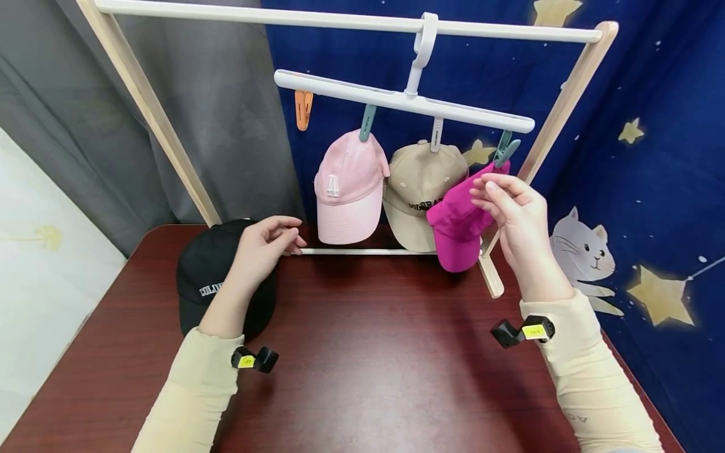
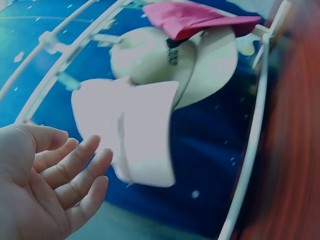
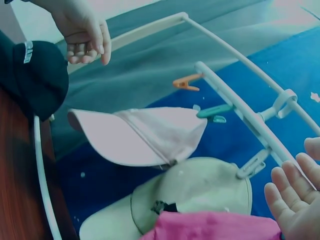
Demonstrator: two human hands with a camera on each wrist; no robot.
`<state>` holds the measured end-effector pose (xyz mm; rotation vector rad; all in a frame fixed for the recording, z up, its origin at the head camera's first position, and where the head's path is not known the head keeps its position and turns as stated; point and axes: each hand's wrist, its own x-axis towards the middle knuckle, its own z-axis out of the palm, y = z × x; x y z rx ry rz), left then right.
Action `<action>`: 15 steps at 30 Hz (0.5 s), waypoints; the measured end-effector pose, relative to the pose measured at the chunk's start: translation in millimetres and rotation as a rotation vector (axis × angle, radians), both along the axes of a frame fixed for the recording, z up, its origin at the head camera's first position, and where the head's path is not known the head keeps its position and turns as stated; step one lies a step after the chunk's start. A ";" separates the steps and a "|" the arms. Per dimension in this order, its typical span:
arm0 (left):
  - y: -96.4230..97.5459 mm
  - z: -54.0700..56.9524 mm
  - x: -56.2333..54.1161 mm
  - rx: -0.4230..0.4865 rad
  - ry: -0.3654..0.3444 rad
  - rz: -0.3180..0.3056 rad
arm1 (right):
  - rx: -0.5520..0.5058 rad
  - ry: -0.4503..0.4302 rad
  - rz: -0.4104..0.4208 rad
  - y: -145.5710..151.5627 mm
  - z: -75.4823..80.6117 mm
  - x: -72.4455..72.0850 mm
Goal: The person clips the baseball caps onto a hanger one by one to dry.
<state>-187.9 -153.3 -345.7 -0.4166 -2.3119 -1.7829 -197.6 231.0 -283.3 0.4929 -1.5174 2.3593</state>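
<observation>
Three caps hang by clips from a white hanger (image 1: 351, 91): a pink cap (image 1: 345, 170), a beige cap (image 1: 419, 170) and a magenta cap (image 1: 455, 217), which a teal clip (image 1: 504, 150) holds at the right end. My right hand (image 1: 521, 217) is raised beside the magenta cap, overlapping its edge in the head view; its fingers are loosely bent with nothing between them. My left hand (image 1: 260, 248) hovers over the right side of a black cap (image 1: 206, 264) lying on the table. Its relaxed fingers (image 2: 82, 175) hold nothing, left of the pink cap.
An orange clip (image 1: 303, 110) hangs without a cap at the hanger's left end. The hanger hooks on the top bar (image 1: 351, 22) of a wooden-sided rack, whose lower bar (image 1: 368, 251) runs low behind the caps. Grey and blue curtains stand behind the dark red table (image 1: 368, 352).
</observation>
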 end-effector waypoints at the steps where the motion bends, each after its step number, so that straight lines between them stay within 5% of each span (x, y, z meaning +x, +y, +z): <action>1: -3.5 0.7 1.1 -0.005 0.009 0.010 | 0.002 -0.003 0.005 -0.7 -0.5 0.5; 15: -58.5 -0.2 26.8 -0.073 0.055 0.219 | 0.027 -0.003 0.089 -26.3 -6.1 7.9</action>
